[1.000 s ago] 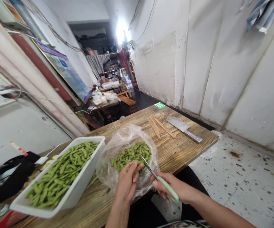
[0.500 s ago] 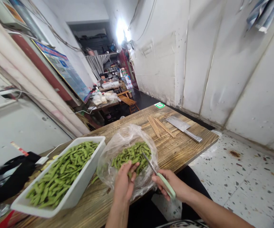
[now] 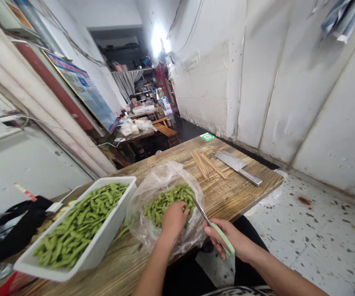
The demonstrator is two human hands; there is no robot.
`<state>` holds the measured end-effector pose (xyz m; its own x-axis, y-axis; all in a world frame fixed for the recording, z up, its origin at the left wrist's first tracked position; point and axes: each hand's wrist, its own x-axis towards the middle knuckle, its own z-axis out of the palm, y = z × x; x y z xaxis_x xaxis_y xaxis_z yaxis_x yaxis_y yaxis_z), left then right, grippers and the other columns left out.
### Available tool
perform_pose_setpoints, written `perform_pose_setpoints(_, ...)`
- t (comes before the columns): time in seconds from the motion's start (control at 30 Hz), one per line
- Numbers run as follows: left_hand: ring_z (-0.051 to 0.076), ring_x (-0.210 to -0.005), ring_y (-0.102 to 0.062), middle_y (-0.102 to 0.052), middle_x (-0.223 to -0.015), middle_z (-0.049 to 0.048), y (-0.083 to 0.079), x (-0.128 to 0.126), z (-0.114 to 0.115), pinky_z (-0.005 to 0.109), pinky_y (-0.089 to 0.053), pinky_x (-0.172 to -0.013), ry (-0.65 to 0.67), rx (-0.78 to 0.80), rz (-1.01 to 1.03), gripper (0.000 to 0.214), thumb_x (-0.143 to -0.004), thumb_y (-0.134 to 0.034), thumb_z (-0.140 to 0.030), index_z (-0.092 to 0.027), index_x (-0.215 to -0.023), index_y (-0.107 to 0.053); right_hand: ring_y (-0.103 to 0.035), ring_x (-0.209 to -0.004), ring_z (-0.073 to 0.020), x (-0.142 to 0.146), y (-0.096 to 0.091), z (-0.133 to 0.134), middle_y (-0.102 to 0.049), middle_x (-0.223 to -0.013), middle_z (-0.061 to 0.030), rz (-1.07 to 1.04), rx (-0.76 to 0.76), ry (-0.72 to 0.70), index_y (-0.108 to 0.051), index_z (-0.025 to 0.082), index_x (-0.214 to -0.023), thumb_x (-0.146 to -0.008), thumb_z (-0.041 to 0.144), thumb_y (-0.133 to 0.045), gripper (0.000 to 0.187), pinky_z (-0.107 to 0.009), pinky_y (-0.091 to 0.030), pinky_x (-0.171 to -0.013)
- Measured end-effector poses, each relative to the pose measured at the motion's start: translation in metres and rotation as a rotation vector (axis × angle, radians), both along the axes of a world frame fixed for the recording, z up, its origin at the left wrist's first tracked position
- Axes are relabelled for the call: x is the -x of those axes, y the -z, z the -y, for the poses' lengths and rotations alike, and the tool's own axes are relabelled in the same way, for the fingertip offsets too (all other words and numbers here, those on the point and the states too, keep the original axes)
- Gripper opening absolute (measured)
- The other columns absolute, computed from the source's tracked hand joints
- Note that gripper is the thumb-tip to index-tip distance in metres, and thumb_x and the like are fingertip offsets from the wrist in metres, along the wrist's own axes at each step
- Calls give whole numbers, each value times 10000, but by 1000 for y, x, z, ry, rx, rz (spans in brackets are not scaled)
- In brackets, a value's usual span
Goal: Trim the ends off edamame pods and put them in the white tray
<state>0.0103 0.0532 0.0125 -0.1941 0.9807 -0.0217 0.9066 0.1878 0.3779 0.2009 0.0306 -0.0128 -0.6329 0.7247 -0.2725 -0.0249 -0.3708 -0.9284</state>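
Observation:
My left hand (image 3: 174, 220) reaches down into a clear plastic bag (image 3: 140, 207), its fingers curled around edamame pods at the top of the pile; the fingertips are partly hidden. Green edamame pods (image 3: 159, 209) fill the open bag. In my right hand (image 3: 227, 238), to the right of the bag, is a pair of scissors (image 3: 222, 235) with pale green handles. Its blades point up and left, over the bag's right side. Left of the bag stands a white plastic tub (image 3: 103, 236) heaped with more edamame pods (image 3: 81, 224).
Thin wooden skewers (image 3: 206, 164) and a cleaver (image 3: 234, 162) lie on the wooden table (image 3: 236, 201), beyond the bag to the right. A black bag (image 3: 26, 228) and a white plug (image 3: 54, 207) are left of the tub. Another person (image 3: 134, 102) sits far back by a cluttered table.
My left hand has turned palm down and moved forward and right onto the pods in the bag. The scissors in my right hand have shifted slightly right.

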Motion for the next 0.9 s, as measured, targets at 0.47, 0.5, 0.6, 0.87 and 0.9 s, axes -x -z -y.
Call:
perform_pose_setpoints(0.47,183,-625,-559,-678,-647,26,-18,8,15,261,-375,-621,-54,-168,517,171,-639,-665,-351,-181,-629,-683,-357,-361,-33,3,6,0,-427,-538,85,-11,-49,-67,-509,175,-864,-761,572,-595,420,-144,-313,-326)
perform_pose_setpoints(0.5,186,-624,-561,-678,-638,27,-19,8,16,261,-376,-621,-54,-179,538,164,-628,-674,-347,-184,-612,-685,-353,-361,-33,3,6,-1,-425,-531,87,-18,-52,-64,-511,175,-866,-760,570,-599,418,-143,-315,-326)
perform_pose_setpoints(0.6,189,-617,-562,-677,-624,30,-21,7,18,263,-385,-615,-51,-194,574,154,-611,-686,-342,-189,-592,-690,-336,-345,-33,4,3,-1,-405,-493,98,-34,-39,-78,-519,174,-890,-757,561,-609,419,-140,-309,-318)
perform_pose_setpoints(0.87,116,-452,-444,-547,-471,-13,-17,6,21,213,-290,-453,-95,-132,700,224,-596,-717,-379,-163,-582,-662,-301,-318,-29,8,0,-3,-360,-428,114,-40,-10,-71,-491,174,-747,-728,540,-642,396,-136,-295,-285)
perform_pose_setpoints(0.9,96,-412,-397,-500,-434,-31,-15,7,21,207,-258,-429,-114,-105,759,247,-592,-724,-394,-156,-599,-656,-302,-318,-29,9,1,-4,-366,-429,113,-39,-16,-62,-493,173,-743,-717,546,-648,405,-137,-295,-281)
